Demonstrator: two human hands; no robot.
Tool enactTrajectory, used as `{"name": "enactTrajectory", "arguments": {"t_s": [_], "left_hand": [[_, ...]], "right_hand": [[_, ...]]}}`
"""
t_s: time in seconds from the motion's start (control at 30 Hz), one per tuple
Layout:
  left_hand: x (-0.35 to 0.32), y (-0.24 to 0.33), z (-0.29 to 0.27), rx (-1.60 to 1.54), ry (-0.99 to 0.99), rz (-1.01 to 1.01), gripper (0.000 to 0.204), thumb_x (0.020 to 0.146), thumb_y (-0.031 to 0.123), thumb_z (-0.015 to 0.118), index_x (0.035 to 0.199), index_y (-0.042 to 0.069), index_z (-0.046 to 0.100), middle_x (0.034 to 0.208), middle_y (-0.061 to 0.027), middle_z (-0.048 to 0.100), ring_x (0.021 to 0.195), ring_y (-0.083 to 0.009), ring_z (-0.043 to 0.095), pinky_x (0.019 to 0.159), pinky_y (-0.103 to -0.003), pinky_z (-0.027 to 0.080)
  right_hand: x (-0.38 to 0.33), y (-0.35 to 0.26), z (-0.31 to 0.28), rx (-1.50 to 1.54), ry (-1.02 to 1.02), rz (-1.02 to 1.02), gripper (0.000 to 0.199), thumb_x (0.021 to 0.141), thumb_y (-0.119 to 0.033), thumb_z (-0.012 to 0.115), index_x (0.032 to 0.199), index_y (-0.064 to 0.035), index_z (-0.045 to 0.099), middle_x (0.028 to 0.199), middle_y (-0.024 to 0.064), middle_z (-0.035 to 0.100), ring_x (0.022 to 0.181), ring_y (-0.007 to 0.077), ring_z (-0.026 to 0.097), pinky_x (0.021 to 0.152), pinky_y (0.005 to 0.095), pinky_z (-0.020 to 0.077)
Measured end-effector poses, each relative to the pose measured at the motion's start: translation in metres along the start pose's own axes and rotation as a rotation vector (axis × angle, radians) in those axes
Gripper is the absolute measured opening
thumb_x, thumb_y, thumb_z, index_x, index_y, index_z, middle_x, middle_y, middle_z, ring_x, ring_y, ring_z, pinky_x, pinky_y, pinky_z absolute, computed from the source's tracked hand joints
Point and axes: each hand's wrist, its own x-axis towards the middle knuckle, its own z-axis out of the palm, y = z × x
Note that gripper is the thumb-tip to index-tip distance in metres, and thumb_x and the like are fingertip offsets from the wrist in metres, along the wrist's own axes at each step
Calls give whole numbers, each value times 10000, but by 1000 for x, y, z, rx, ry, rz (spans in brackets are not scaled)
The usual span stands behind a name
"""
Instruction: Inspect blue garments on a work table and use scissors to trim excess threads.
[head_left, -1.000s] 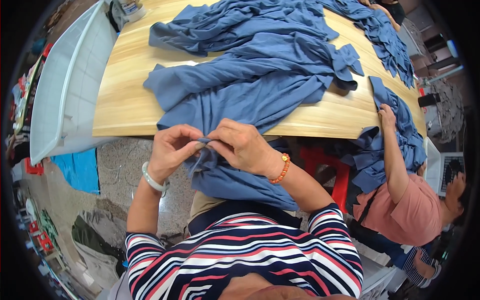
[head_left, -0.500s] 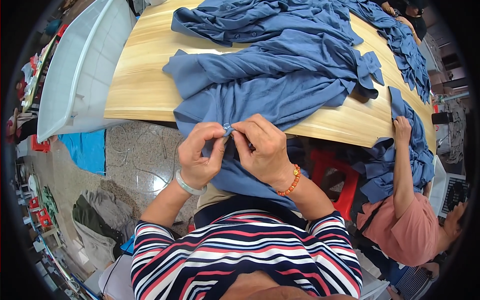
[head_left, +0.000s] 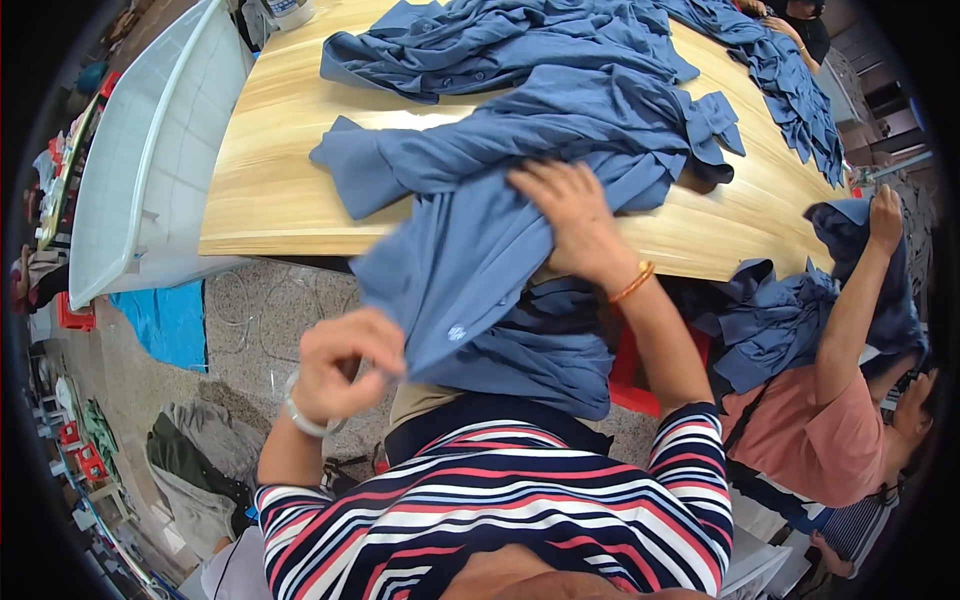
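A blue shirt (head_left: 480, 240) lies partly on the wooden table (head_left: 262, 190), and its lower part hangs over the near edge toward my lap. My left hand (head_left: 350, 365) is closed in a pinch at the garment's pulled-out corner, left of my body. A small pale button (head_left: 457, 332) shows on the cloth close to that corner. My right hand (head_left: 575, 220) rests on top of the shirt with its fingers stretched out, slightly smeared by motion.
More blue shirts (head_left: 500, 50) are heaped at the far side. On the left stands a large translucent bin (head_left: 150, 150). A co-worker in a pink top (head_left: 800, 430) lifts a blue garment at right. A red stool (head_left: 640, 385) is partly hidden under the table.
Both hands have parted from their meeting point at the button. The left drew the shirt's corner down and left; the right moved up and right onto the cloth. The co-worker's garment rose.
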Motion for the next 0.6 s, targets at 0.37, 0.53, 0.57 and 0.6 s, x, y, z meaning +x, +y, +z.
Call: {"name": "enactTrajectory", "arguments": {"t_s": [0.37, 0.53, 0.57, 0.6], "left_hand": [[-75, -38, -41, 51, -95, -835, 125, 734, 9, 583, 831, -2, 661, 832, -80, 641, 741, -189, 615, 674, -294, 482], [-44, -43, -22, 838, -88, -565, 362, 732, 51, 704, 1085, 42, 624, 1073, -166, 634, 999, -374, 602, 872, -419, 486], [-26, -44, -18, 822, 126, -333, 474, 735, 45, 707, 1195, 62, 593, 1172, -178, 605, 1087, -377, 574, 930, -411, 466], [1, -37, -10, 968, 187, -184, 568, 741, 28, 695, 1282, 81, 531, 1255, -194, 546, 1159, -387, 525, 975, -419, 434]], "right_hand": [[-86, 6, -40, 81, -60, -77, 347, 570, -94, 729, 909, -91, 654, 898, 77, 610, 962, 276, 587, 1002, 449, 392], [-99, -2, -49, 195, 45, -19, 616, 608, -357, 863, 1115, -76, 654, 1147, 131, 607, 1049, 311, 557, 905, 393, 434], [-90, 2, -53, 59, 136, 27, 690, 604, -329, 860, 1202, -92, 609, 1207, 137, 578, 1105, 323, 535, 935, 399, 414], [-80, 7, -54, -80, 225, 77, 773, 601, -301, 856, 1290, -107, 563, 1266, 144, 550, 1160, 336, 513, 966, 405, 395]]}}
